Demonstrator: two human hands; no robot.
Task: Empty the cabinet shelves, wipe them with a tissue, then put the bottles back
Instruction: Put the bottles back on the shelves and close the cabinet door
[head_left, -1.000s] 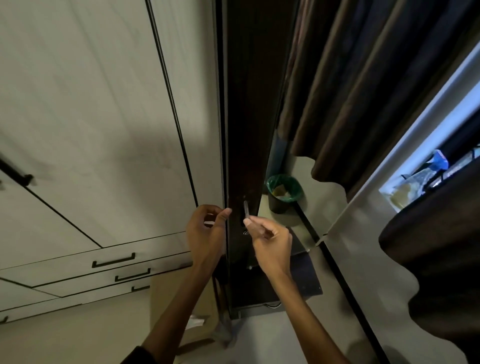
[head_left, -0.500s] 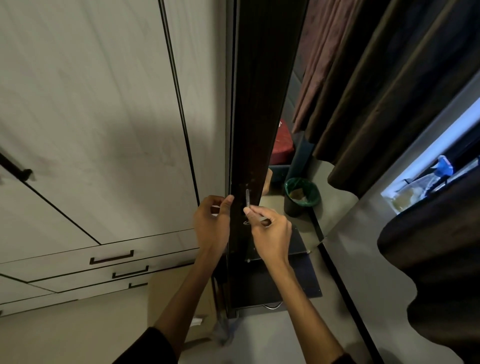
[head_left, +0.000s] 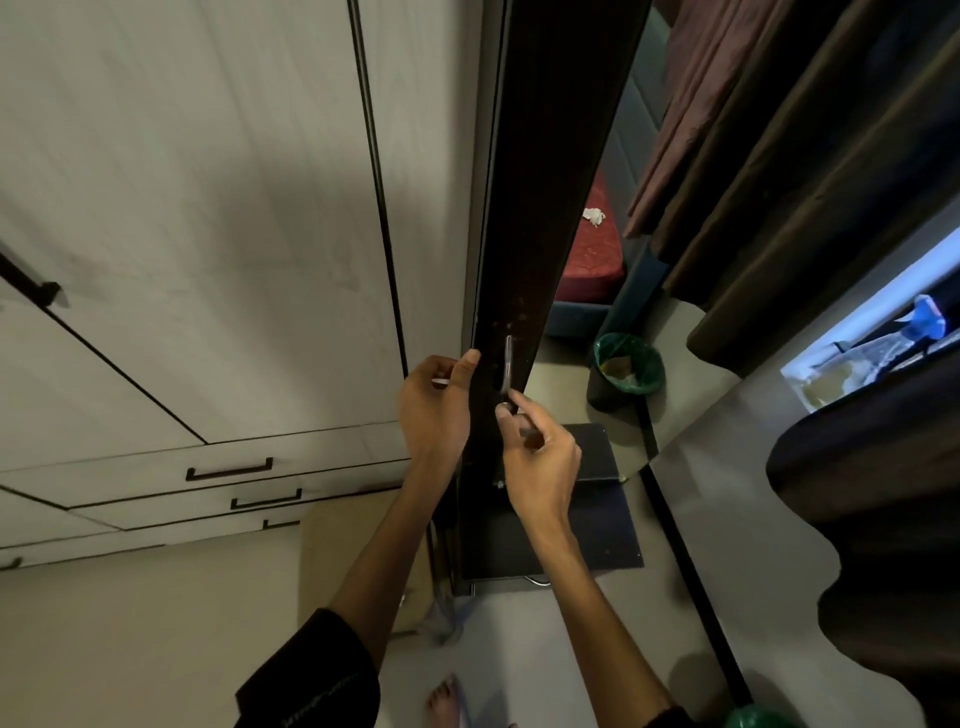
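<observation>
Dark sleeves (head_left: 317, 670) pushed up both forearms, bare hands, one bare foot (head_left: 444, 701) below

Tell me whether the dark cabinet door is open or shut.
Open: the dark wooden cabinet door is seen edge-on, the left hand gripping its edge, the right hand at its metal handle.

One head-worn wide-angle view looks forward and steeply down, close to a dark door (head_left: 540, 218) edge; pale cabinets (head_left: 197, 234) fill the left, floor (head_left: 753, 519) and curtains (head_left: 810, 171) the right.
</observation>
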